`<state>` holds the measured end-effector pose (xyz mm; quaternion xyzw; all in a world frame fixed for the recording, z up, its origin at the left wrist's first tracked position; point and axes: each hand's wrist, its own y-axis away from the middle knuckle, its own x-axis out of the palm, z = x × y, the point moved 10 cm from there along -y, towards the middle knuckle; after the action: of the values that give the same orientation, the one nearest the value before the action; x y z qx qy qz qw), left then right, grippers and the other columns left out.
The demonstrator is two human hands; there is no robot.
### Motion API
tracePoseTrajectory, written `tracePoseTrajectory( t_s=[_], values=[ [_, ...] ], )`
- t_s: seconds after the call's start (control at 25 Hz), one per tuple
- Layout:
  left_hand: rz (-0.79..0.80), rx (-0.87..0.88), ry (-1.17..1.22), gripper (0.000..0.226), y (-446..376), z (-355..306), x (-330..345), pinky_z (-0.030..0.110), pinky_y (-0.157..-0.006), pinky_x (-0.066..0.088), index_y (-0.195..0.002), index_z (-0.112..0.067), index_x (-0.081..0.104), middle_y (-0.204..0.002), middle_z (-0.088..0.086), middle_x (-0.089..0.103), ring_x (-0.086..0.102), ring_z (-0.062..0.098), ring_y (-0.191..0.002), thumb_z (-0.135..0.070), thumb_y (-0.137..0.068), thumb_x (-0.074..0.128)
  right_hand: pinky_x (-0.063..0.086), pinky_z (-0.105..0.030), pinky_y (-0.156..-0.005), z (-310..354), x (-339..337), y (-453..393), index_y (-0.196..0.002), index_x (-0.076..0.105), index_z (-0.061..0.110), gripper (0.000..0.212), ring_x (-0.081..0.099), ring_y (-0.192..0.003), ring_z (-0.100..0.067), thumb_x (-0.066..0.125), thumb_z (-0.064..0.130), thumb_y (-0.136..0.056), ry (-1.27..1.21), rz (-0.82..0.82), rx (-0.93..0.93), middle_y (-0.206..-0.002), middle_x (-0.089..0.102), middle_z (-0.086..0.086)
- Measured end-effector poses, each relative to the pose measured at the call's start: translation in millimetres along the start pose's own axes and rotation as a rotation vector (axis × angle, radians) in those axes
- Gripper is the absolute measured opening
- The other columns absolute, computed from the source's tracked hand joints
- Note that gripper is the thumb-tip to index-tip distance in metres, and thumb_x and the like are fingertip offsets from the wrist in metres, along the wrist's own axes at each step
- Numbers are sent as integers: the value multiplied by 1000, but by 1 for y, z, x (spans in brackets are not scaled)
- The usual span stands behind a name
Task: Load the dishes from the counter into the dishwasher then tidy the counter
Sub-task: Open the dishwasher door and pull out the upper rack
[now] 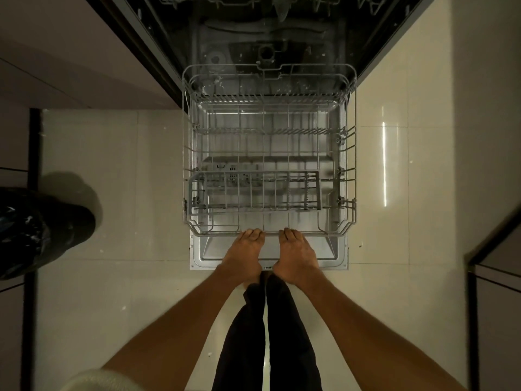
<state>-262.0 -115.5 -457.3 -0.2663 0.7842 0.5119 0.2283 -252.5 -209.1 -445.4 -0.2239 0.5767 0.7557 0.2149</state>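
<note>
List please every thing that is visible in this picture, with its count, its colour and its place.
lower dish rack: 1, grey wire, pulled out over the open dishwasher door, no dishes in it
cutlery basket: 1, grey, inside the rack near its front
dishwasher door: 1, silver metal inside, folded down flat under the rack
dishwasher tub: 1, dark, at the top, with the edge of an upper rack just visible
bin with black bag: 1, black, on the floor at the left
floor tiles: many, cream, on both sides of the dishwasher
trousers: 1 pair, black, bottom middle
left hand: 1, gripping the rack's front rim
right hand: 1, gripping the same rim beside it
</note>
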Motion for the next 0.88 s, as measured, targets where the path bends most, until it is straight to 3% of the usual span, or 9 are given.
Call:
tracePoseTrajectory(
  t_s=[0.36,0.68,0.76,0.88],
  values=[
    [-3,-3,8,86,14,-2,23,31,-123,-2,-156,-6,19,-160,8,24,19,22,-147,-33,-87,64,5,-33,-126,-1,19,16,-160,8,7,96,6,-154,-24,64,36,-87,-32,15,1,-167,8,-11],
    [49,-23,60,86,19,1,20,30,-123,-3,-158,-9,7,-166,7,6,5,19,-153,-22,-92,61,5,-35,-126,1,14,14,-160,7,6,97,5,-155,-24,63,39,-87,17,70,7,-168,4,-12],
    [53,-43,79,87,23,2,12,30,-123,-2,-158,-9,7,-166,8,4,4,19,-153,-25,-92,61,7,-36,-126,3,2,12,-159,6,5,98,5,-155,-24,64,39,-88,20,68,9,-168,5,-12],
    [39,-61,112,86,21,6,-20,32,-123,0,-158,-7,8,-166,10,3,4,20,-153,-12,-88,58,9,-36,-126,11,-35,7,-159,8,5,96,7,-154,-26,64,33,-87,27,7,-9,-167,7,-13]
  ],
)
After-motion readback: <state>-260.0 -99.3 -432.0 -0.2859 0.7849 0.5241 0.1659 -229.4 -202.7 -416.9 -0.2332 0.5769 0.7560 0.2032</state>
